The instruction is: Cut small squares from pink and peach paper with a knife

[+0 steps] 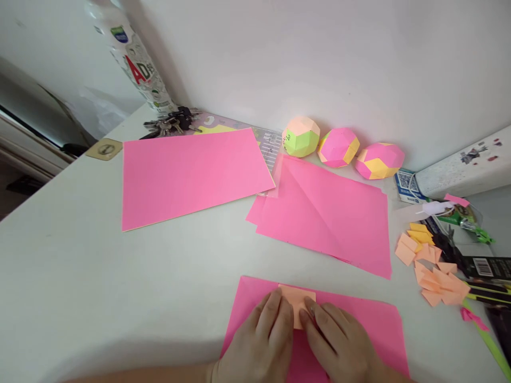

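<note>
A small peach-coloured piece of paper (298, 304) lies on a pink sheet of paper (373, 324) near the front of the table. My left hand (261, 338) presses on its left side, fingers bent and close together. At the right edge, my right hand (341, 338) pinches the same piece between thumb and forefinger. Part of the peach piece is hidden under my fingers.
More pink sheets (327, 213) and a pink stack (191, 178) lie beyond. Several folded peach pieces (441, 282) sit at right beside black scissors (451, 247). Three paper polyhedra (339, 147) stand along the wall, with keys (171, 123) and a white bottle (131, 58) at left.
</note>
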A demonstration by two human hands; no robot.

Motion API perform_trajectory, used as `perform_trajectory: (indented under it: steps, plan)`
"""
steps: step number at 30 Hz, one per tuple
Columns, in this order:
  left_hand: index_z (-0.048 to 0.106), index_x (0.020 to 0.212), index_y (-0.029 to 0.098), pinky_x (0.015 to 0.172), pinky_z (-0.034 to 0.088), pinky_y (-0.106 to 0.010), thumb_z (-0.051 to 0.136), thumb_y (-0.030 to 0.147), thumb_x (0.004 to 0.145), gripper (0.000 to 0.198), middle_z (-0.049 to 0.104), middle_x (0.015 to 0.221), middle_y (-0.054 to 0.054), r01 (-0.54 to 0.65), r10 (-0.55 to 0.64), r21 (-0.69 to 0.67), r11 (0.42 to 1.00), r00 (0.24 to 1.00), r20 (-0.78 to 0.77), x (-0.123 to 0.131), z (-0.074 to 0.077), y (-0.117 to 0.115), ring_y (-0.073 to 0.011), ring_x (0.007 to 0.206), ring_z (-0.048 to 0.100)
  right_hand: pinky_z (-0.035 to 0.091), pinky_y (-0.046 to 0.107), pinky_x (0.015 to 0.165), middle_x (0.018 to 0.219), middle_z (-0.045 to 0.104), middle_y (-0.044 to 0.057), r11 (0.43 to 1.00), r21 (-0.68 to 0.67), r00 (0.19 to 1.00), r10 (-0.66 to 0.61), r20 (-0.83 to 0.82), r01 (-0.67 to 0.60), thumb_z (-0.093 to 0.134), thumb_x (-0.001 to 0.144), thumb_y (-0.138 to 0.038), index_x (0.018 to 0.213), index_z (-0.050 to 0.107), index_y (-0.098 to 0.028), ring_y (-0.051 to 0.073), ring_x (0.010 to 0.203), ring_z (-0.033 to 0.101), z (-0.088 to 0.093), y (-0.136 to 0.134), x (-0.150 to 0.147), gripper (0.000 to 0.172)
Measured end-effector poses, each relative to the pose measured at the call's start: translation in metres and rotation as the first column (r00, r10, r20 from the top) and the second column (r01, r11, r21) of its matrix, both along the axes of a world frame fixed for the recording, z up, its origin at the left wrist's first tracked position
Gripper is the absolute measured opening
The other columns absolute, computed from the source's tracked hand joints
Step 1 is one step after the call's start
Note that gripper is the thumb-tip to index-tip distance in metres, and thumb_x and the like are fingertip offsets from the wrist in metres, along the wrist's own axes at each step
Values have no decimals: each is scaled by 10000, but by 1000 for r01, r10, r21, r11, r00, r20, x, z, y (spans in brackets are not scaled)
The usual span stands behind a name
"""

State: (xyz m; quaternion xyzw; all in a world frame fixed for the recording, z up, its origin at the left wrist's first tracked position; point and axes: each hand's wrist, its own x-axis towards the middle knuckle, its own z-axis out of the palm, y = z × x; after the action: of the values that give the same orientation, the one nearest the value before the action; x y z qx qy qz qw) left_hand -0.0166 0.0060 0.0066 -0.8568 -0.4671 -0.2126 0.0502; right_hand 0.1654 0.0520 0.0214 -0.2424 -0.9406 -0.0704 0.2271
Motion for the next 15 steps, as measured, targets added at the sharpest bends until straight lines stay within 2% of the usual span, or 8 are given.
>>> perform_trajectory:
  steps: [4, 15]
  plan:
    - [631, 1004, 55, 854, 504, -383, 383, 45, 817, 311, 646, 998, -137, 9, -9, 33, 999, 1000, 8, 0, 0, 1, -289, 1012, 605, 524, 300, 546, 789, 718, 166, 1000, -5, 1000, -13, -20, 13, 472, 840, 21, 847, 676, -56, 202, 693, 640, 0, 1, 1, 218]
    - [610, 1045, 52, 862, 507, -388, 404, 58, 810, 313, 635, 1032, -146, 12, -11, 10, 1000, 1000, -5, -1, -1, -2, -297, 1048, 593, 536, 304, 570, 815, 722, 148, 1000, 14, 1000, -28, -5, 28, 461, 849, 19, 877, 674, -73, 200, 715, 654, -3, 0, 2, 234]
